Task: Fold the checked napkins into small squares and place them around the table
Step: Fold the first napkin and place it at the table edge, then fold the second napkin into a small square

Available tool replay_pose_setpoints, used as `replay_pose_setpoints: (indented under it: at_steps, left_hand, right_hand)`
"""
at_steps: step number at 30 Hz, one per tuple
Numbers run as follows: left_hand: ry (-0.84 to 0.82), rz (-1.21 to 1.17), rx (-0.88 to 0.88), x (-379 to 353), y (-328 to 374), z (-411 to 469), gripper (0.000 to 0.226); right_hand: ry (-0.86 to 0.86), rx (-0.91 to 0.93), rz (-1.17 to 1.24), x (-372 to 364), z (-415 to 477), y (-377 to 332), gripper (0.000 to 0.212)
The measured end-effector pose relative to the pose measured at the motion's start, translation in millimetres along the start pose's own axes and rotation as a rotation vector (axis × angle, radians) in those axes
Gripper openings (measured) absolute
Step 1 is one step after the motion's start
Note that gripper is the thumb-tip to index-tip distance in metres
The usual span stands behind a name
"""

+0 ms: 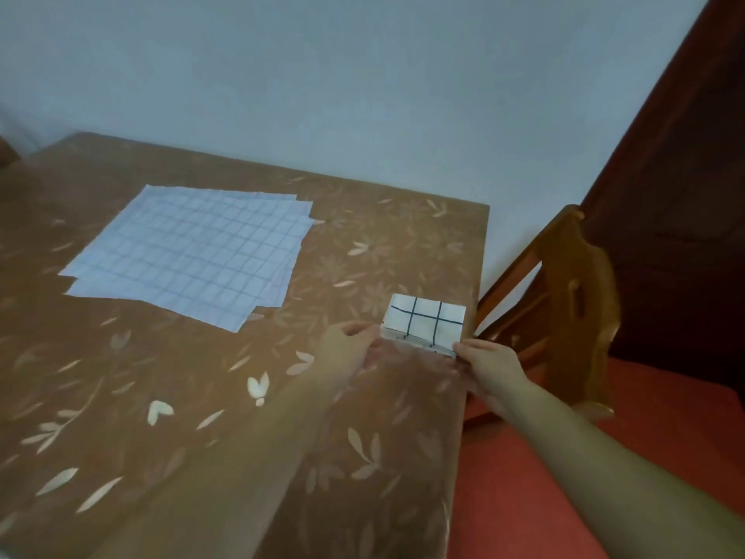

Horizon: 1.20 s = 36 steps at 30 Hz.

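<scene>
Checked napkins at an early stage of the task. One folded napkin [425,322], reduced to a small square, lies on the counter [161,397] close to its right edge, beside a wooden chair [564,300]. We see the right hand [490,365] with curled fingers pinching the square's near right corner. The left hand [346,349] meets the near left corner, but blur hides whether it pinches or only presses. A stack of unfolded napkins [189,252] lies flat and slightly fanned toward the middle of the counter, well apart from both hands. We judge that this first square is being set at its place; no other placed square is in view. Every sheet in the stack is yet to be folded and distributed around the counter. How many sheets the stack holds we cannot tell.
</scene>
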<state>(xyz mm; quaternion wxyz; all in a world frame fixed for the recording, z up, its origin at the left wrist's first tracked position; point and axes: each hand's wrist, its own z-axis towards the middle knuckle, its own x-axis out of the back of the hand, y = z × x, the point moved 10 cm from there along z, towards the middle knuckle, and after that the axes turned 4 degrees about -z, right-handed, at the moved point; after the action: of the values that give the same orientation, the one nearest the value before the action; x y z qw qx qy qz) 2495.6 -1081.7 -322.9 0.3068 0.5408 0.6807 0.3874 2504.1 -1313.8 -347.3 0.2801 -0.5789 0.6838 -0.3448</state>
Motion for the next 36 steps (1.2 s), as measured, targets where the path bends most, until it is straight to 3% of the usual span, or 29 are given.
replay_pose_setpoints:
  at_steps: [3, 8, 18, 23, 27, 36]
  left_hand:
    - [-0.05, 0.025, 0.123, -15.7, -19.0, 26.9, 0.02]
    - [-0.042, 0.053, 0.174, -29.4, -33.2, 54.7, 0.026]
    - [-0.03, 0.103, 0.187, -3.5, -40.0, 52.7, 0.03]
    - [0.008, 0.084, 0.132, 48.5, -23.4, 18.4, 0.03]
    - [0.04, 0.056, 0.07, 103.3, -12.6, -29.6, 0.022]
    - [0.056, 0.006, -0.071, 232.4, -15.6, -146.8, 0.016]
  right_hand:
    - [0.053, -0.056, 0.016, 12.9, 54.1, 3.7, 0.015]
    - [0.11, -0.077, -0.079, 19.4, 112.0, 7.0, 0.022]
    - [0.176, 0.036, -0.464, 18.9, 120.3, -12.6, 0.017]
    - [0.268, 0.143, -0.676, 8.8, 76.5, -30.8, 0.034]
    - [0.262, 0.218, -0.656, -21.0, 16.6, -31.2, 0.047]
    - [0.091, 0.411, -0.562, -118.9, -143.3, 16.2, 0.033]
